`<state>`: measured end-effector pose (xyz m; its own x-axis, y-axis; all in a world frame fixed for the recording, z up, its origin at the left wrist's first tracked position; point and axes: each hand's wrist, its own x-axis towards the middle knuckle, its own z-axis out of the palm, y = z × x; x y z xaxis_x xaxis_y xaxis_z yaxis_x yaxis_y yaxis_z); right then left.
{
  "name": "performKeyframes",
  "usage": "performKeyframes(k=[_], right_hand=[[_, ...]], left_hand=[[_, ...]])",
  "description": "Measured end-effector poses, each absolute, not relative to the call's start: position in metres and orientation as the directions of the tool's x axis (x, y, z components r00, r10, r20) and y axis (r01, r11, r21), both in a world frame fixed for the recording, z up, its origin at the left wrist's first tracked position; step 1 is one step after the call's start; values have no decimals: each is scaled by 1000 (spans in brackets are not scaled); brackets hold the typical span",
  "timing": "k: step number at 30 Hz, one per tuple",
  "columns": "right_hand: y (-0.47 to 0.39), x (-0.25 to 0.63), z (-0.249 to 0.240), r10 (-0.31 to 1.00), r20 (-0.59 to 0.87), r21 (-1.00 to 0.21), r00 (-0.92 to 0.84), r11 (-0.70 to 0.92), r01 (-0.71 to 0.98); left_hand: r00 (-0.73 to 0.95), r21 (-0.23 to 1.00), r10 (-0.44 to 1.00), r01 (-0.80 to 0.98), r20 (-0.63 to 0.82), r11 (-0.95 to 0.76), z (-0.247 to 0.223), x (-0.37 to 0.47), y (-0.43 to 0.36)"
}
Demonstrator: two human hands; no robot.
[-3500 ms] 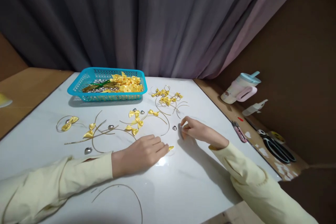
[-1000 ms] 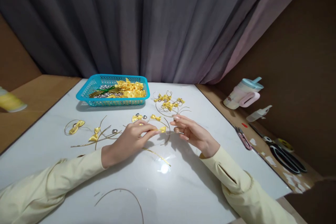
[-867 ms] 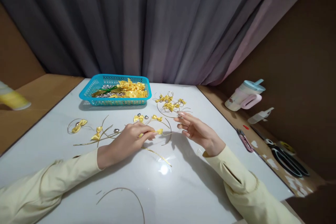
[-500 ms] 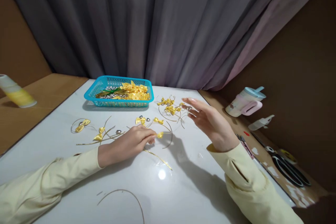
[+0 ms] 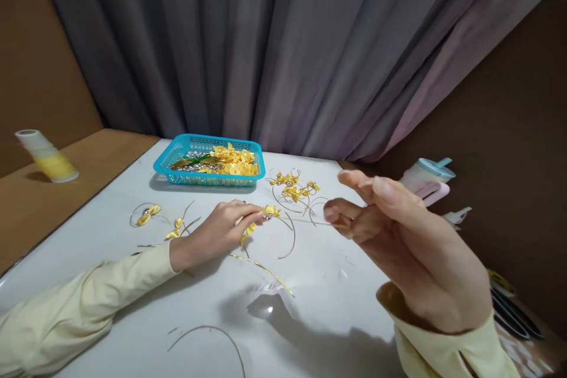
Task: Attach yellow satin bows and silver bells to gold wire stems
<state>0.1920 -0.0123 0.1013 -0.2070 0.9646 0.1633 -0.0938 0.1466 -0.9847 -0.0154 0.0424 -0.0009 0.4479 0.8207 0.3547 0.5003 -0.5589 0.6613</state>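
My left hand (image 5: 225,227) is over the middle of the white table, its thumb and fingertips pinched on a yellow bow (image 5: 271,211) with a silver bead. Another yellow bow (image 5: 248,232) shows just below those fingers. My right hand (image 5: 398,236) is raised at the right, nearer the camera, with thumb and fingers closed on the end of a thin wire (image 5: 305,221) that runs left toward the bow. A loose gold wire (image 5: 266,271) lies in front of my left hand. Several bows with wires (image 5: 292,189) form a cluster behind.
A blue basket (image 5: 208,180) of yellow bows and silver beads stands at the back. Wired bows (image 5: 149,214) lie at the left. A yellow thread spool (image 5: 55,159) stands far left; a cup (image 5: 427,177) and black-handled scissors (image 5: 514,313) are at the right.
My right hand has come up and nearer the camera, its fingers now closed on wire. My left hand now pinches a bow with a bead. The view has shifted slightly.
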Motion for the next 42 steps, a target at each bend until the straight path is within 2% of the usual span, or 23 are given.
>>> performKeyframes(k=[4,7,11,15,19,23,33,42], right_hand=[[-14,193,99,942,70,-995,-329,41,-96],[-11,192,97,913,-17,-994,-407,-58,-88],[0,187,92,916,-66,-992,-397,-102,-69],[11,187,87,919,-63,-998,-390,-65,10],[11,188,85,922,14,-984,-388,81,157],[2,182,83,929,26,-949,-370,140,282],[-3,169,76,938,-88,-938,-336,36,346],[-2,166,74,938,-93,-931,-333,36,363]], left_hand=[[335,750,850,408,408,-520,8,-19,41],[285,863,897,288,336,-415,19,-21,37],[341,961,916,99,212,-259,34,-22,31],[398,986,906,17,144,-164,39,-22,25],[385,984,914,64,127,-164,38,-20,22],[347,973,928,127,137,-191,38,-19,22],[339,962,926,150,166,-227,39,-17,18],[350,960,925,171,150,-220,38,-17,19]])
